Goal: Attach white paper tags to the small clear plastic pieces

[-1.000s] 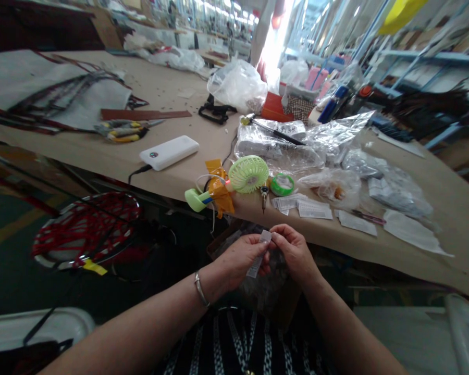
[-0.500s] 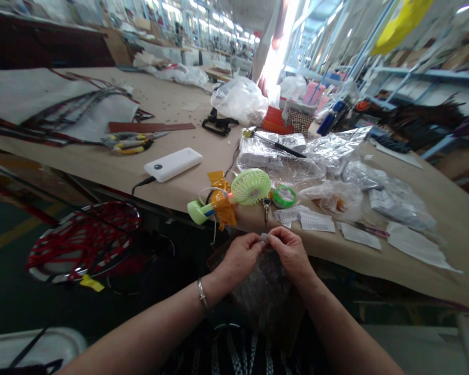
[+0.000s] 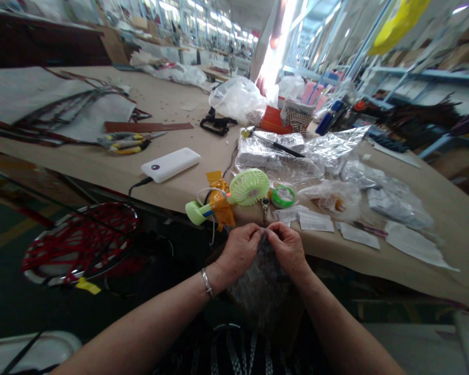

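Head, hands [image 3: 239, 252] pinching pale sliver [image 3: 262, 232], slatted fan [image 3: 249, 186]

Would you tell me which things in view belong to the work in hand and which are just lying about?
In hand: small pale piece, pinched by the left hand and right hand; probably the white printed paper slips.
Apparently lying about: white rectangular power bank, yellow-handled pliers, reddish-brown flat strip.
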`<state>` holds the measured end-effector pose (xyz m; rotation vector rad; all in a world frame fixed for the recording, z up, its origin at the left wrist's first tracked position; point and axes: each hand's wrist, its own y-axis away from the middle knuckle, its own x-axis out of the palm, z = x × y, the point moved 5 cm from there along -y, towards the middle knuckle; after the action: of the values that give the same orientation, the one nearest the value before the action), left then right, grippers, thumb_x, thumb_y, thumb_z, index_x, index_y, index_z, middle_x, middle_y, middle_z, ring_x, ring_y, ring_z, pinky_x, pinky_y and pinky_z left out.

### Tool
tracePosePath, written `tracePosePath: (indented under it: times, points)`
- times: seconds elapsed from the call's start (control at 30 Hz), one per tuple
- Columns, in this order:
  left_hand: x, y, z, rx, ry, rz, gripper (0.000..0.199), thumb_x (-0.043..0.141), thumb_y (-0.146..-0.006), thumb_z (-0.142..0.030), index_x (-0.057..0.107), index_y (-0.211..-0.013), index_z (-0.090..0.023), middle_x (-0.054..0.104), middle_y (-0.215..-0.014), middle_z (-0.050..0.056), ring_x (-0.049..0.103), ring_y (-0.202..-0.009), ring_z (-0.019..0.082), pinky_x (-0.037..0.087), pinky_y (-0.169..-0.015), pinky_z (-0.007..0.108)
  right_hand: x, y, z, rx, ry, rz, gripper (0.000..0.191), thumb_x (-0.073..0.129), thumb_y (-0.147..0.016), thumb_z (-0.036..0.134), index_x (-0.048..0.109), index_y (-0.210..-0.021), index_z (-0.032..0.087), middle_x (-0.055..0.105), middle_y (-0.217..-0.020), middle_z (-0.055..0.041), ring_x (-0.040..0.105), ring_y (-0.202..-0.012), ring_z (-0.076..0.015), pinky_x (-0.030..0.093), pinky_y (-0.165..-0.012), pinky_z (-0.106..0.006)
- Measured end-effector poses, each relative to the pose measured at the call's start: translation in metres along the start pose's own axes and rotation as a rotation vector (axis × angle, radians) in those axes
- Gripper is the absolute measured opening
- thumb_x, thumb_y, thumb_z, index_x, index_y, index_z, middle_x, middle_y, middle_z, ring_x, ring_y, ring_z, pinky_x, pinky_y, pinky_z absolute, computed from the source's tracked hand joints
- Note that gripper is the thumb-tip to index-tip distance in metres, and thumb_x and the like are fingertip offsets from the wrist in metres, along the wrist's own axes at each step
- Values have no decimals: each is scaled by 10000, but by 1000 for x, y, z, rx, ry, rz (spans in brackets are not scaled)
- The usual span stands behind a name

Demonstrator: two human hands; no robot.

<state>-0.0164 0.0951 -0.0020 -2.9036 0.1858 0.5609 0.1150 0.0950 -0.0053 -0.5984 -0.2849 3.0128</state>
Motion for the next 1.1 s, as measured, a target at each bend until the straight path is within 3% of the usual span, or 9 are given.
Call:
tracePosePath:
  times: [0.73, 0.93, 1.1]
  points:
    - [2, -10, 4, 5, 11, -11, 256, 448, -822, -242, 611, -651, -143, 580, -622, -3, 504, -602, 104, 359, -577, 211, 0, -5, -2, -8, 18, -21, 152, 537, -778, 313, 584, -714, 183, 538, -631, 22, 474, -597, -119, 389, -592, -236]
    - [-1, -1, -1, -21, 76, 29, 248, 451, -819, -251, 620, -674, -141, 601, -653, 7, 522, -628, 114, 382, -598, 212, -1, 4, 0, -3, -44, 10, 137, 561, -766, 305, 606, -727, 181, 569, -640, 13, 506, -607, -124, 408, -587, -232]
    - [-1, 11, 5, -61, 120, 76, 246, 450, -814, -253, 637, -701, -141, 618, -668, 15, 536, -640, 124, 394, -605, 217, -10, 18, 8, 31, -122, 68, 152, 560, -800, 326, 605, -854, 191, 599, -683, 0, 574, -620, -141, 456, -594, -249]
